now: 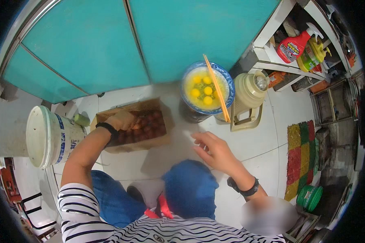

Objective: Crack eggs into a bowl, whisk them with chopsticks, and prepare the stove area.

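Observation:
My left hand point(123, 120) reaches down into a cardboard box point(140, 146) on the tiled floor, among several brown eggs point(152, 120). Its fingers are blurred, so whether they grip an egg cannot be told. Over the floor to the right, my right hand point(213, 150) is empty, its fingers apart and slightly curled. Beyond it stands a blue-rimmed bowl point(185, 97) holding several cracked eggs with whole yolks point(207, 90) in clear egg white. A pair of wooden chopsticks point(217, 88) lies across the right side of the bowl. The bowl rests on a dark support, mostly hidden beneath it.
A beige thermos jug point(246, 91) stands right of the bowl. At left is a lidded white plastic bucket point(53, 136) beside a small green cylinder point(81, 120). Teal cabinet doors point(200, 30) rise ahead. Shelves with a red spray bottle point(293, 45) and a checkered mat point(301, 155) are at right.

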Demonstrator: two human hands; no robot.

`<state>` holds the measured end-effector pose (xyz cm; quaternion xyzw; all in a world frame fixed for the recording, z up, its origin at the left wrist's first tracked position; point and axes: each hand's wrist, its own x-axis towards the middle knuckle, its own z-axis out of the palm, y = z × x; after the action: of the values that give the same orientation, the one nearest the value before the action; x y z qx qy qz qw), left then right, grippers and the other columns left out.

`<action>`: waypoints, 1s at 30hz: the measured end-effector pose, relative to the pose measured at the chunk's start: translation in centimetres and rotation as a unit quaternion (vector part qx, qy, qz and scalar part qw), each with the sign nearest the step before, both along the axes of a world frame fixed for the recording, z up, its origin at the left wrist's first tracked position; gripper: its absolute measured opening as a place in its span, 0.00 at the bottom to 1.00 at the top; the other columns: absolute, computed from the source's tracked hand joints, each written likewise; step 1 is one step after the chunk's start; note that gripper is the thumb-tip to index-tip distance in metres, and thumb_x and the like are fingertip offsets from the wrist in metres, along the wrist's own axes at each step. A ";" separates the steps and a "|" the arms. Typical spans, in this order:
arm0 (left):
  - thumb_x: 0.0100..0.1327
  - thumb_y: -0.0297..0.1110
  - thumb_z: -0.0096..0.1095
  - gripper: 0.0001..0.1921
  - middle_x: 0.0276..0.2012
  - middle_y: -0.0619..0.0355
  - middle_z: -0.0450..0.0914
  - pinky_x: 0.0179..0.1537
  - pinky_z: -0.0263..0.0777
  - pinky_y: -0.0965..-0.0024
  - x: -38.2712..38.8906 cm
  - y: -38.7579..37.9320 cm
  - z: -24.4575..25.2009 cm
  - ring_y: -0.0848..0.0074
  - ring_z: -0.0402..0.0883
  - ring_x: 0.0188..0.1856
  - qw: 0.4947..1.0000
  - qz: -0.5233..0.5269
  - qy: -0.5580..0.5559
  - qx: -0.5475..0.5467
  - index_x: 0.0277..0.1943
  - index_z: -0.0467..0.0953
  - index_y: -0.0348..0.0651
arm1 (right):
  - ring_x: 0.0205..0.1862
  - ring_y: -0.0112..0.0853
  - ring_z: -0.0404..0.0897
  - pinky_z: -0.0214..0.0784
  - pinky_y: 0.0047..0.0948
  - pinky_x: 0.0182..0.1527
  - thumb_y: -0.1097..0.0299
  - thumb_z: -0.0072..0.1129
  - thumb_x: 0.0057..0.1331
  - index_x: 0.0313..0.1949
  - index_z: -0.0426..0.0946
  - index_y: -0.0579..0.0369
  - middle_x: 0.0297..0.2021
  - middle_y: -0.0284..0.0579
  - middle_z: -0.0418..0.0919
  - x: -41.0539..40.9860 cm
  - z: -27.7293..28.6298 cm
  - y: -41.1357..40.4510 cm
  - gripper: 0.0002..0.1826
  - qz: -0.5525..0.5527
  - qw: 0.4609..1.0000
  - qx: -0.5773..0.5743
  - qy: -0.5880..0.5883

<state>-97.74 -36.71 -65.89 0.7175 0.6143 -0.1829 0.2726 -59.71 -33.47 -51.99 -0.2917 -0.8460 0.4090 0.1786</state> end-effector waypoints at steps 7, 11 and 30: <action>0.63 0.57 0.44 0.24 0.33 0.46 0.80 0.41 0.71 0.55 0.8 -0.1 -1.7 0.58 0.80 0.37 0.996 -0.043 0.047 -0.057 0.43 0.78 0.47 | 0.31 0.31 0.75 0.69 0.26 0.35 0.72 0.55 0.60 0.49 0.71 0.58 0.34 0.44 0.74 1.5 -1.3 0.4 0.16 -0.012 0.998 -0.048 -0.027; 0.64 0.50 0.46 0.19 0.36 0.47 0.80 0.46 0.70 0.56 0.7 -0.4 -2.0 0.60 0.79 0.40 0.998 -0.043 0.036 -0.028 0.43 0.76 0.44 | 0.31 0.31 0.75 0.69 0.26 0.35 0.72 0.55 0.60 0.48 0.72 0.58 0.34 0.44 0.74 1.7 -1.4 0.5 0.16 -0.027 0.998 -0.039 -0.031; 0.65 0.30 0.37 0.13 0.30 0.48 0.77 0.33 0.76 0.64 -2.2 -1.9 -10.6 0.69 0.78 0.26 0.969 -0.224 0.100 0.039 0.44 0.70 0.38 | 0.33 0.31 0.75 0.70 0.26 0.36 0.73 0.55 0.58 0.47 0.73 0.58 0.34 0.45 0.74 1.2 -0.9 1.0 0.16 -0.030 0.996 -0.088 -0.015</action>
<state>-99.93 -38.65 -76.52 0.8249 0.4689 -0.2857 0.1340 -58.52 -32.49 -52.91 -0.3376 -0.8002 0.4721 0.1513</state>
